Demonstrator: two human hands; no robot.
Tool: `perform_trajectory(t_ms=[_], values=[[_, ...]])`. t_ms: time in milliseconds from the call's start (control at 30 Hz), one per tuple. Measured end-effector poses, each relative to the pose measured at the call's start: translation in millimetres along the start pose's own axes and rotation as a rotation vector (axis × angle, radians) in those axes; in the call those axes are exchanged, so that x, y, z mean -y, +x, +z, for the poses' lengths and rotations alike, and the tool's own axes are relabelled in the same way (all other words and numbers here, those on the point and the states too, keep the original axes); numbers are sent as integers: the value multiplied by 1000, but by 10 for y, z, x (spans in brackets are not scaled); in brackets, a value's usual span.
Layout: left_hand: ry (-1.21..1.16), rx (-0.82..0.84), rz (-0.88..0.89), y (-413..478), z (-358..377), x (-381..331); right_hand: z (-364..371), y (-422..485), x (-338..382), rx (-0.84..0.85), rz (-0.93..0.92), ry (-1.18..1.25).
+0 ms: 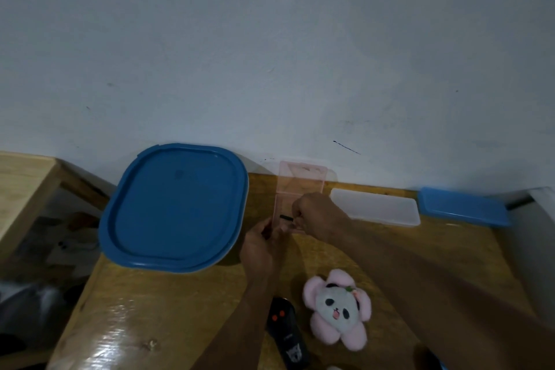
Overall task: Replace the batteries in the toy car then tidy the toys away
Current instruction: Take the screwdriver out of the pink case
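The fingers (297, 221) of my right hand (318, 213) are curled in and pinch the right end of a small black stick (286, 217). The stick lies almost level, its long axis running left to right across the frame and its free end pointing left. It sits at the near end of a clear pink box (300, 186), just below the middle of the frame; I cannot tell whether it touches the box floor. My right wrist is bent down, and the forearm reaches in from the lower right corner.

My left hand (262, 246) grips the near left corner of the pink box, fingers curled round its edge, the forearm coming up from the bottom centre. The box runs away from me, its lid standing open at the far end against the wall (270, 39).

On the tabletop (180, 309), a big blue-lidded tub (177, 207) sits left of the box. A frosted white tray (375, 207) lies to the right, with a blue lid (462, 207) beyond it. Near the bottom edge, a black controller (286, 330) with two red dots lies beside a pink panda plush (338, 308).
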State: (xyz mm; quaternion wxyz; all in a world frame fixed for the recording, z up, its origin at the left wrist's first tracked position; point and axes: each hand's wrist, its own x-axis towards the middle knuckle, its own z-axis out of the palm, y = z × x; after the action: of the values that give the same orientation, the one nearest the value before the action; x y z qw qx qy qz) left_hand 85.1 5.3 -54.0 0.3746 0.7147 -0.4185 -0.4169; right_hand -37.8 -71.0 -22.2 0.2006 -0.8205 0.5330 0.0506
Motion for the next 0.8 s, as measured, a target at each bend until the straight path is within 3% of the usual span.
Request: perform_trajectory(t_ms=[267, 467, 800], values=[[73, 12, 56, 6, -17, 87, -72, -17, 109, -21, 70, 69], [303, -38, 137, -171, -43, 54, -238, -309, 21, -134, 175, 255], [491, 85, 541, -590, 20, -398, -348, -1252, -354, -246, 348, 441]])
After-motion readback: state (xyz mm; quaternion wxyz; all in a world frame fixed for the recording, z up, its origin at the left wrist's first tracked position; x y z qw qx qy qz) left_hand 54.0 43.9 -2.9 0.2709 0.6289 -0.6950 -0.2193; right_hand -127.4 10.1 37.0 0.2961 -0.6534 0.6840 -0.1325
